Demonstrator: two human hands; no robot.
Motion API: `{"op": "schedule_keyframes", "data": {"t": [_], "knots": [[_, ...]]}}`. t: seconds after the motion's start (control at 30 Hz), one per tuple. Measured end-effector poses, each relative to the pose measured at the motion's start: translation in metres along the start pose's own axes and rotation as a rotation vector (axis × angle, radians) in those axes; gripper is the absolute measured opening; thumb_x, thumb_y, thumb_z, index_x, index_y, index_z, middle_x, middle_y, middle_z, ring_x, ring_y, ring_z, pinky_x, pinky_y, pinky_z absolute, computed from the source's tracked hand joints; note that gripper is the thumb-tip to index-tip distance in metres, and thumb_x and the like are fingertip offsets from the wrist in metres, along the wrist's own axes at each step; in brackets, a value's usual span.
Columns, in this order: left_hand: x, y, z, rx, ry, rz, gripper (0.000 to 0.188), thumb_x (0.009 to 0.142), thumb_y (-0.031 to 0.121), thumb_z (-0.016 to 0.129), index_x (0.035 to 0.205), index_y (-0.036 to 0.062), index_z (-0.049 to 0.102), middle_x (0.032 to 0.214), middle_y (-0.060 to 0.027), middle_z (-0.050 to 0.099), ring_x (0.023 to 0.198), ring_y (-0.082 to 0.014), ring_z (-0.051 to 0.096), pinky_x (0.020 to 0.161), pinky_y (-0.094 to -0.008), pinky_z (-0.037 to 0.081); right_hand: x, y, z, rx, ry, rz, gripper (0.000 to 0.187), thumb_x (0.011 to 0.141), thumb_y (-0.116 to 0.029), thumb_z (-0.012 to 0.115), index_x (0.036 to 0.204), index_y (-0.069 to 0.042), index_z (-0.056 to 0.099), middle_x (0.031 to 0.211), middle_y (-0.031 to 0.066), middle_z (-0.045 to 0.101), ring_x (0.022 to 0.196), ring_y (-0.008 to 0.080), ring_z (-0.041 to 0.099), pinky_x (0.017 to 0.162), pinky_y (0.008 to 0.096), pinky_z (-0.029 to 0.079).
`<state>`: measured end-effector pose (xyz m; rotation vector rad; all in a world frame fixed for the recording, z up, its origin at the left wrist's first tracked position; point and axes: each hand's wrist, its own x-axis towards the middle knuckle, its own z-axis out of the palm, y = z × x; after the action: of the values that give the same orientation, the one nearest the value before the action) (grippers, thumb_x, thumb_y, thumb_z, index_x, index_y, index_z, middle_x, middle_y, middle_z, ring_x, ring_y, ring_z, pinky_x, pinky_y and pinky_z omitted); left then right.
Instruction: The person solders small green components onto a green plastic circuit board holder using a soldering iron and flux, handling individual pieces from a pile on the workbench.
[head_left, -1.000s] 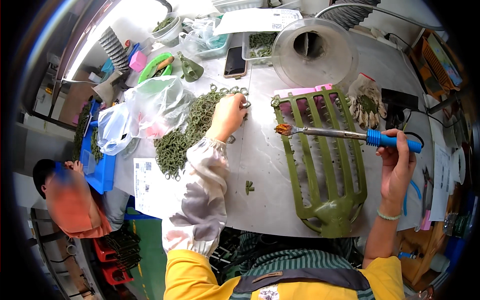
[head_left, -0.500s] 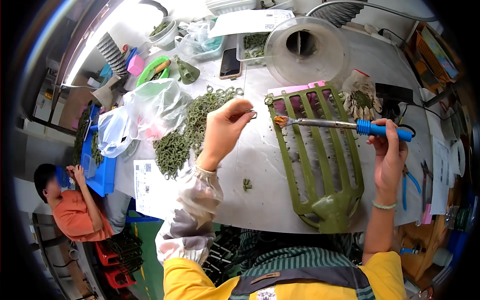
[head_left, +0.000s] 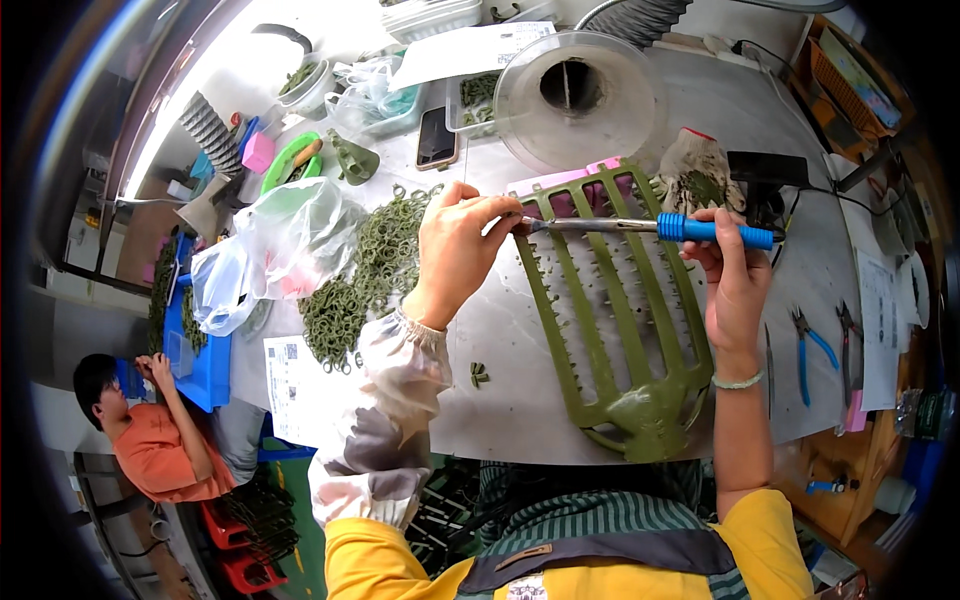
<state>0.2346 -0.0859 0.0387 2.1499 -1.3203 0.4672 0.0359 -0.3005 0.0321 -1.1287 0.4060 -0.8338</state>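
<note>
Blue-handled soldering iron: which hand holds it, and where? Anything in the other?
The right hand grips the blue-handled soldering iron by its handle. The left hand pinches something small at the iron's tip; too small to identify.

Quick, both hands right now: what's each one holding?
Left hand: fingers pinched shut at the tip of the soldering iron, over the green rake-shaped frame; any held piece is too small to tell.
Right hand: closed on the soldering iron's blue handle.

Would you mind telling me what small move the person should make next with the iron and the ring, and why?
Probably press the small ring onto the green rake-like frame: the left hand pinches something at the soldering iron tip, held by the right hand, just above the frame's top bar.
</note>
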Motion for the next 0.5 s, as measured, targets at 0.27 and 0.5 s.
{"op": "schedule_keyframes", "data": {"t": [0.27,0.5], "knots": [[0.004,-0.003,-0.005,-0.100,-0.023,-0.051,0.019,0.079,0.011,0.077,0.097,0.0106,0.075,0.083,-0.0014,0.072,0.076,-0.0165,0.057,0.070,-0.0301,0.049,-0.007,-0.026,-0.013,-0.081,0.049,-0.021,0.025,0.096,-0.024,0.063,0.097,0.001,0.068,0.091,0.0080,0.068,0.067,0.0123,0.064,0.064,0.0280,0.055],[-0.039,-0.071,-0.017,0.060,-0.272,-0.218,0.024,0.082,-0.001,0.066,0.104,0.0032,0.071,0.105,-0.0139,0.069,0.093,-0.0283,0.067,0.079,-0.0351,0.055,-0.013,-0.034,-0.016,-0.093,0.057,0.023,0.028,0.095,-0.025,0.063,0.092,0.002,0.066,0.092,0.0088,0.067,0.066,0.0119,0.063,0.063,0.0274,0.055]]}}
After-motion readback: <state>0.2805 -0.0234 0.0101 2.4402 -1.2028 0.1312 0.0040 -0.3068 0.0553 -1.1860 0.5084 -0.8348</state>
